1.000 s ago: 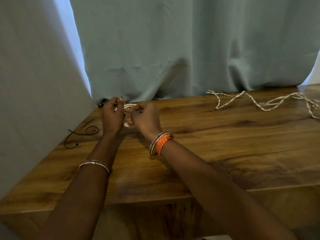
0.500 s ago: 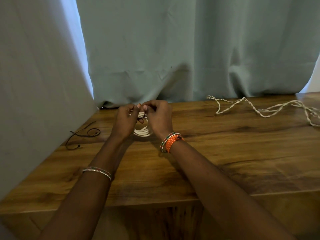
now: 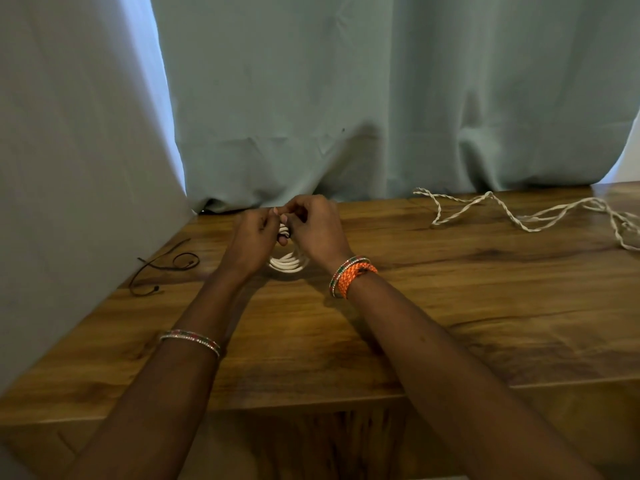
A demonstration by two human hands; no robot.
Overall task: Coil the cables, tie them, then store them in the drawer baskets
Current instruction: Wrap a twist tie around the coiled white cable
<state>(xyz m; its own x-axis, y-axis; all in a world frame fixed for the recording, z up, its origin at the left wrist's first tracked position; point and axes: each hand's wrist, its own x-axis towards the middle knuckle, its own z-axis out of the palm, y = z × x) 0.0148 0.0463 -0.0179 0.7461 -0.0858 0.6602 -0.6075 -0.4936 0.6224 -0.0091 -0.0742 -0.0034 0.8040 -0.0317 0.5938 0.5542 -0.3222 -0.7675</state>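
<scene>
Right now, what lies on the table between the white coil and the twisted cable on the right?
Only the right hand beside the coil; past it, bare wood up to the twisted cable, in the head view.

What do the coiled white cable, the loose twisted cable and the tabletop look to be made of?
Coiled white cable: smooth, slightly glossy jacket, probably plastic or rubber. Twisted cable: cream strands wound around each other, matte; fabric braid or plastic, unclear. Tabletop: wood grain with a soft sheen; solid wood or laminate, cannot tell.

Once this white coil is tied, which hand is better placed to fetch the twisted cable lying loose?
Probably the right hand: the twisted cable lies on its side of the table, while the left hand sits farther away by the white coil.
</scene>
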